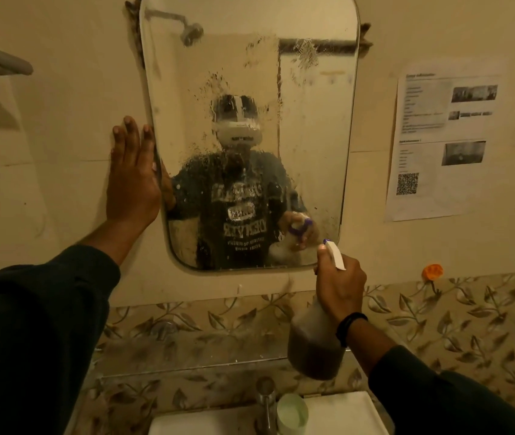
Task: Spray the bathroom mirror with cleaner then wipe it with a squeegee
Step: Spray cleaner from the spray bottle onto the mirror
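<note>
Droplets and runs of cleaner cover most of the mirror (250, 136), a tall glass with rounded corners fixed to the cream wall (61, 183) above the sink (338, 412). The left hand (133, 180) lies flat with fingers spread, palm against the wall and the mirror's left edge, gripping nothing. The right hand (339, 287) is wrapped around the neck of the spray bottle (316, 343), forefinger up by the white trigger head, whose purple-tipped nozzle points at the mirror's lower right corner, just short of the glass. The bottle hangs upright below the hand, its lower half dark with liquid. A black wristband (349, 328) sits on the right wrist. Below, a metal tap (265, 400) and a pale green cup (292, 414) stand on the sink's rim. Printed sheets (438, 146) are stuck to the wall right of the mirror, and an orange hook (432, 272) sits above the leaf-patterned tiles (438, 324).
</note>
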The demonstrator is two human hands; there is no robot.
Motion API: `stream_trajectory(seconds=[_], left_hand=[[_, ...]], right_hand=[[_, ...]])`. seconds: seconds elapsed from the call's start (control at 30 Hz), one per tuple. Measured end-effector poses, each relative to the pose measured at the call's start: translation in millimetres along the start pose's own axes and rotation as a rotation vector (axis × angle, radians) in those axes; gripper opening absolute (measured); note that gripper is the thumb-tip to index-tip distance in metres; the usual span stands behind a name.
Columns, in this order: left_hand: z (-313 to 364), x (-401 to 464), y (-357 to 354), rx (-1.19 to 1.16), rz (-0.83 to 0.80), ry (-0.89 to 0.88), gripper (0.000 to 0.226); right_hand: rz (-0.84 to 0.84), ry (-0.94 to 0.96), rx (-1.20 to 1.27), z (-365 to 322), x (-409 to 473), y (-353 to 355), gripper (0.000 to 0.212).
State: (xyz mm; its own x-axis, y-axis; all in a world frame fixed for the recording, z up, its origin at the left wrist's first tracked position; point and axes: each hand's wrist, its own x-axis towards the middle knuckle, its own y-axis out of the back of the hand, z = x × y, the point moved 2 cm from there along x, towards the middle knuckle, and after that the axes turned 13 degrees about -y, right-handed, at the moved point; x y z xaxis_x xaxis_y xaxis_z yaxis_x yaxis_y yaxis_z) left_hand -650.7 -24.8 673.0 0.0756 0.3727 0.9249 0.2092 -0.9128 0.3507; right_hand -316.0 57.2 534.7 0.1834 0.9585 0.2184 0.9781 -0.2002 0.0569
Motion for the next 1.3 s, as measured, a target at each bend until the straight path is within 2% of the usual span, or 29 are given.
stream_trajectory(seconds=[0.27,0.63,0.83,0.97,1.1,1.2,1.3], left_hand=[[15.2,0.3,11.0,-0.064,-0.006,0.054,0.056],[17.1,-4.0,14.9,-0.092,-0.031,0.072,0.056],[31.0,-2.9,22.5,-0.188,0.072,0.169,0.057],[64.2,-4.8,30.7,-0.249,0.136,0.163,0.057],[122.7,-16.6,40.5,-0.422,0.162,0.117,0.057],[173.6,-33.4,50.7,-0.728,0.203,0.131,0.056],[220.2,-53.7,54.9,-1.021,0.114,0.211,0.059]], right_hand=[[-0.002,-0.010,-0.030,2.4,-0.3,6.3,0.031],[-0.060,0.089,0.002,-23.4,2.1,2.1,0.029],[-0.084,0.129,0.053,-39.2,1.5,1.0,0.022],[-0.094,0.187,0.082,-58.6,2.7,2.0,0.028],[-0.097,0.292,0.118,-79.8,-2.2,8.6,0.031],[-0.115,0.361,0.135,-91.7,-6.7,23.1,0.026],[-0.119,0.400,0.096,-96.0,-6.5,45.3,0.028]])
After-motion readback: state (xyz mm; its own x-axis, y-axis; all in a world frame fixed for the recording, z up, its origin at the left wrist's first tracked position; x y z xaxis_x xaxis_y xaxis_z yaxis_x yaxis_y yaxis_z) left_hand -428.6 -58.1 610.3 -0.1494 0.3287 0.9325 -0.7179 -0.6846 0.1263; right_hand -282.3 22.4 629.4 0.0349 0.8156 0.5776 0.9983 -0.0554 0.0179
